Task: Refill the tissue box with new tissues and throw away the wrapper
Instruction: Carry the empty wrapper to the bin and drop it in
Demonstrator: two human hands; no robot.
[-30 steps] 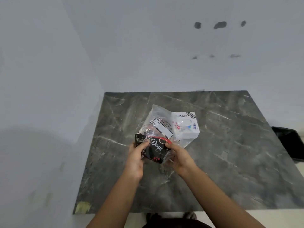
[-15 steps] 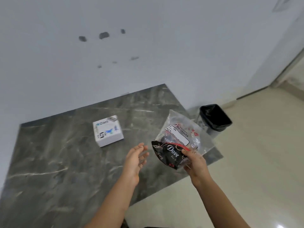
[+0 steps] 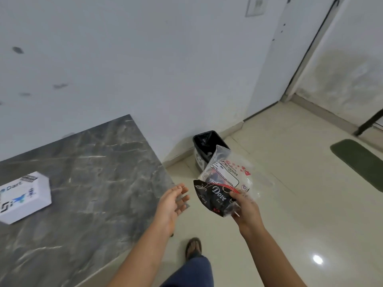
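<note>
Beside the grey marble table [image 3: 87,183], out over the pale tiled floor [image 3: 300,204], the right hand [image 3: 246,208] pinches two wrappers together: a black wrapper [image 3: 213,197] printed "Dove" in front and a clear plastic wrapper [image 3: 232,168] labelled "BIG TISSUES" behind it, both standing up from the fingers toward twelve o'clock. The thumb lies across the black wrapper's right edge. At eleven o'clock from this hand, on the floor against the white wall [image 3: 145,59], stands a bin [image 3: 204,141] lined with a black bag; the top of the clear wrapper overlaps its near side in the picture. The left hand [image 3: 172,201] is empty, palm turned inward and fingers loosely spread, at nine o'clock from the wrappers and just off the table corner. The white tissue box [image 3: 24,195] rests on the table at the far left, well apart from both hands. A sandalled foot [image 3: 193,246] shows below, at six o'clock.
</note>
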